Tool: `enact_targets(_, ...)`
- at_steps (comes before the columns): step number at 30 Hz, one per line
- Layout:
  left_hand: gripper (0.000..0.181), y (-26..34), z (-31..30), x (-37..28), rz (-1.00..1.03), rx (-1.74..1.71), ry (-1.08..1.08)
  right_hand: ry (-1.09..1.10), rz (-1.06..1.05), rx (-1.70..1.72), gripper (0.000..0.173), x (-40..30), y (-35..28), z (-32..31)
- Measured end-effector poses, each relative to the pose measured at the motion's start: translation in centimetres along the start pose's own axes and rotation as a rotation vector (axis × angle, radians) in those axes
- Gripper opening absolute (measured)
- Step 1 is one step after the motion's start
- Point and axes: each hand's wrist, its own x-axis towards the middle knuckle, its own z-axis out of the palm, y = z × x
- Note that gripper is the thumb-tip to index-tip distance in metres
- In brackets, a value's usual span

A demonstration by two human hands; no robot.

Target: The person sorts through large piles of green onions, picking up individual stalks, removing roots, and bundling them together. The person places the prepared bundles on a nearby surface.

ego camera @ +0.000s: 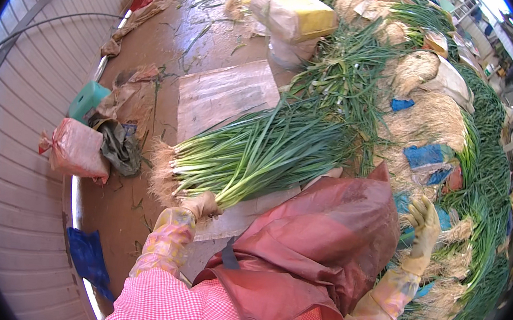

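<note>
My left hand, in a pale work glove, is closed around the lower stalks of green onions at the near edge of a pile. The green onions lie side by side, their stringy roots at the left and their leaves fanning right. Under them a flat plastic sheet covers part of the floor. My right hand, gloved too, is held out at the right with its fingers extended and nothing in it. Behind that hand are teal plastic and bundles of rooted onions.
Long rows of onion bundles line the right side. A yellow wrapped block stands beyond the sheet. By the left wall are a pink wrapped block, a teal plastic stool and dark crumpled cloth. My maroon apron covers my lap.
</note>
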Motion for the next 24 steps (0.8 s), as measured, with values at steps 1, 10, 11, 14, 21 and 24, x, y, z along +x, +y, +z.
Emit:
enact_targets(1, 0.028, -0.8, -0.5, 0.3, -0.076, -0.004, -0.038, 0.026, 0.003, -0.007, 0.041, -0.2, 0.3, -0.6)
enact_targets(10, 0.035, -10.5, -12.7, 5.5, -0.025, -0.231, 0.246, 0.183, 0.053, -0.04, 0.039, -3.8, 2.6, -7.5)
enact_targets(11, 0.033, -9.9, -14.3, 4.9, -0.063, -0.376, 0.212, 0.21, 0.056, -0.041, 0.04, -4.5, 2.9, -8.4)
enact_targets(14, 0.031, -15.8, -15.1, 8.6, -0.116, -0.094, 0.507, 0.273, 0.094, -0.058, 0.041, -6.0, 4.2, -10.3)
enact_targets(21, 0.031, -11.1, -2.4, 10.4, -0.317, -0.015, 0.794, 0.381, 0.16, -0.065, 0.043, -9.5, 7.1, -15.0)
enact_targets(24, 0.035, -9.8, 7.2, 11.5, 0.114, -0.07, 0.979, 0.355, 0.156, -0.058, 0.044, -9.7, 7.6, -15.8)
